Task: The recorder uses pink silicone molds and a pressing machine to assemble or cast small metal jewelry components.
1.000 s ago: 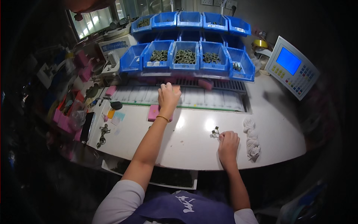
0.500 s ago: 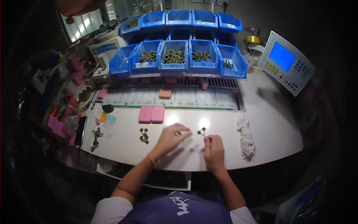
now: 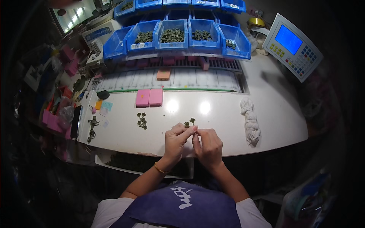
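Observation:
My left hand (image 3: pixel 176 141) and my right hand (image 3: pixel 209 146) meet near the table's front edge, both closed in a pinch. Between their fingertips is a small dark-green flower-shaped piece (image 3: pixel 192 120) on a thin stem. A second flower head (image 3: pixel 186 124) pokes up beside it, over my left fingertips. The lower part of what I hold is hidden by the fingers. To the left of my hands, a small cluster of similar dark-green flower pieces (image 3: pixel 142 121) lies on the white table.
Two pink blocks (image 3: pixel 142 98) stand side by side behind the cluster. Blue bins (image 3: pixel 172 43) with dark-green parts rise at the back. A white twisted cloth (image 3: pixel 249 121) lies to the right, below a keypad display (image 3: pixel 291 45). Dark-green pieces (image 3: pixel 92 128) lie far left.
My left hand has come right and my right hand left, so they now meet at the flower-shaped piece. The view has tilted, shifting the table and bins upward in the picture.

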`<state>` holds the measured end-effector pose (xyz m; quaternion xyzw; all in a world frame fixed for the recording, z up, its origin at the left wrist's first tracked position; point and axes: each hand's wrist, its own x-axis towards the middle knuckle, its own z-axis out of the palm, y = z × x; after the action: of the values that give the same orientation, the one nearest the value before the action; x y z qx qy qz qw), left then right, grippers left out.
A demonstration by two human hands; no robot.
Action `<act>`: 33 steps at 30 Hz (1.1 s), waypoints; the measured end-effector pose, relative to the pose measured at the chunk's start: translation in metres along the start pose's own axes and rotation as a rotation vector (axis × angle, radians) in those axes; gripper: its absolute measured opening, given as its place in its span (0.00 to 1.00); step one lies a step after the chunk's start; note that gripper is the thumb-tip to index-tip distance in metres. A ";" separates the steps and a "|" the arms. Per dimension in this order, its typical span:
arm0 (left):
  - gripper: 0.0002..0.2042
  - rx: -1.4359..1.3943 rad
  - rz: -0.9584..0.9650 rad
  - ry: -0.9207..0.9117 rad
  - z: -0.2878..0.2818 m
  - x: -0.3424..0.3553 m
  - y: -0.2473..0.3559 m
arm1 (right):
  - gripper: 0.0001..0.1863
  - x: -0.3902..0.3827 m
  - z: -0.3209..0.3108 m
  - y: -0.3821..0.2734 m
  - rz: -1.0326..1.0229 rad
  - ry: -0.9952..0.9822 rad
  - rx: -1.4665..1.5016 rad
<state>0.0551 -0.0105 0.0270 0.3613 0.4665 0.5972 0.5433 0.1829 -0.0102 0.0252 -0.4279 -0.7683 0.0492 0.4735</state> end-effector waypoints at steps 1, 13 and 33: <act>0.08 -0.002 -0.001 0.000 0.000 -0.002 0.001 | 0.08 -0.001 0.001 0.001 -0.038 0.023 -0.032; 0.05 0.360 0.112 -0.057 -0.043 -0.010 0.014 | 0.14 -0.027 -0.021 -0.027 0.463 -0.663 0.610; 0.17 1.047 0.315 0.285 -0.108 0.082 0.071 | 0.27 0.212 0.083 0.186 0.507 -0.355 -0.408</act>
<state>-0.0803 0.0544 0.0553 0.5636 0.7099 0.4027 0.1275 0.1931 0.2830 0.0356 -0.6752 -0.7019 0.0843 0.2108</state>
